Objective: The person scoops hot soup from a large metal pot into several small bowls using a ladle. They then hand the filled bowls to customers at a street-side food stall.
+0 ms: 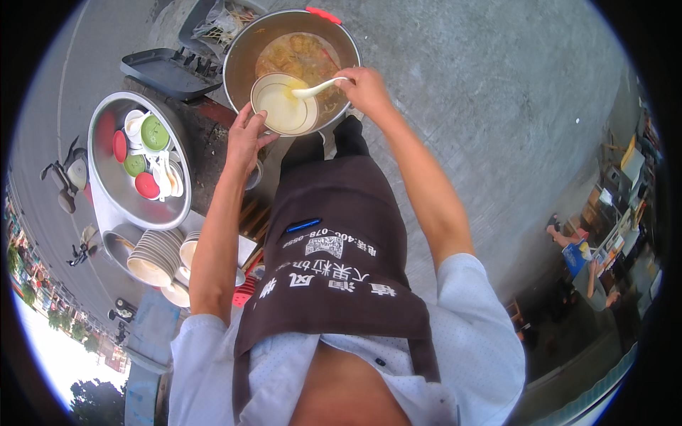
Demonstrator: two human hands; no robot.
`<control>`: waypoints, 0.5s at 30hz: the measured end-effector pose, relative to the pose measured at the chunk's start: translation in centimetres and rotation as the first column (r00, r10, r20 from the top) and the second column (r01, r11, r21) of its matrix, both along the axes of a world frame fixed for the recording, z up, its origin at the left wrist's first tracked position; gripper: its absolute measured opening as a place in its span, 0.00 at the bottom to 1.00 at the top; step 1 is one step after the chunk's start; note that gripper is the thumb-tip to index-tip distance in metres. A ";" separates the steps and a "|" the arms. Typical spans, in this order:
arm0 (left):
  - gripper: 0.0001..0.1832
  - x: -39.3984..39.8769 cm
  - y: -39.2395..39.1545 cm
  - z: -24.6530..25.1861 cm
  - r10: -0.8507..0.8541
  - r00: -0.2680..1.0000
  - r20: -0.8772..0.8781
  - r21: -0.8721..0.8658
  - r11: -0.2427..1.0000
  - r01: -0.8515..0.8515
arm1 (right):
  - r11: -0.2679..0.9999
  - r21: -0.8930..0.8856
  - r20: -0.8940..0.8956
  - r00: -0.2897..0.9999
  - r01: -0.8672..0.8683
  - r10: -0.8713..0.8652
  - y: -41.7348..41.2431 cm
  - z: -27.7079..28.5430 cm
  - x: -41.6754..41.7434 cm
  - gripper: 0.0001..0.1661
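My left hand (249,134) grips the rim of a white bowl (282,109) with a thin dark edge line. The bowl is over the near side of a large metal pot (237,69). Yellowish matter lies at the bowl's far side, by the head of a white soup spoon (319,88). My right hand (365,88) pinches the spoon's handle end. Inside the pot are yellowish leftovers in murky liquid (298,50), and a thin red stick leans there. Something bright red (323,15) sits on the pot's far rim.
To the left, a large metal basin (101,160) holds green and red bowls, white dishes and spoons. Stacked white bowls (154,255) stand nearer me. A grey open container (170,72) lies beyond the basin. Seated at the far right is a person (597,287).
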State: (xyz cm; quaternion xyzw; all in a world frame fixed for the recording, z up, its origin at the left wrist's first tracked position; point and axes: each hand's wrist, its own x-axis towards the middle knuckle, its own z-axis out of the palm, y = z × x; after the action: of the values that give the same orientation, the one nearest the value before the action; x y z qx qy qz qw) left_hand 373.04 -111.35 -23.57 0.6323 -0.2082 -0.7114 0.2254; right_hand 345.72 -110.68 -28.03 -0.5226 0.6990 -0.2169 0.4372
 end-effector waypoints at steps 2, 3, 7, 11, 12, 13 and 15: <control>0.32 -0.2 -0.1 0.1 0.030 1.000 0.000 0.010 0.999 -0.030 | 0.997 0.028 0.037 0.996 -0.078 0.077 2.0 1.2 0.3 0.10; 0.32 -0.3 -0.2 0.1 0.036 0.999 -0.006 0.020 0.999 -0.036 | 0.993 0.038 0.054 0.993 -0.110 0.108 2.8 1.3 0.6 0.10; 0.28 -0.8 -0.5 0.3 0.004 1.000 0.020 0.027 1.000 -0.005 | 0.973 -0.031 0.015 0.973 0.229 -0.229 3.8 -2.0 1.8 0.09; 0.27 -0.7 -0.7 0.3 0.010 0.999 0.042 0.039 0.999 -0.012 | 0.983 -0.020 0.101 0.979 0.180 -0.177 5.0 -1.9 1.1 0.09; 0.27 -0.8 -0.8 0.2 0.008 0.999 0.034 0.048 0.999 -0.010 | 0.992 -0.054 0.060 0.992 0.115 -0.112 5.4 -1.5 1.4 0.09; 0.27 -0.9 -0.9 0.2 0.007 1.000 0.026 0.056 0.998 -0.008 | 0.981 -0.053 0.069 0.980 0.188 -0.185 5.6 -2.2 1.6 0.09; 0.27 -1.0 -1.0 0.2 0.003 0.999 0.035 0.070 0.998 -0.005 | 0.943 -0.053 0.092 0.942 0.329 -0.323 5.4 -3.6 2.2 0.09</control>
State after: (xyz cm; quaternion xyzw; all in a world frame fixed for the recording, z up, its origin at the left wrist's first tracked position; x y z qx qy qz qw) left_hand 372.02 -112.30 -23.35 0.6525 -0.1857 -0.7067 0.2008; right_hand 347.88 -105.29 -31.59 -0.4047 0.7496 -0.3310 0.4059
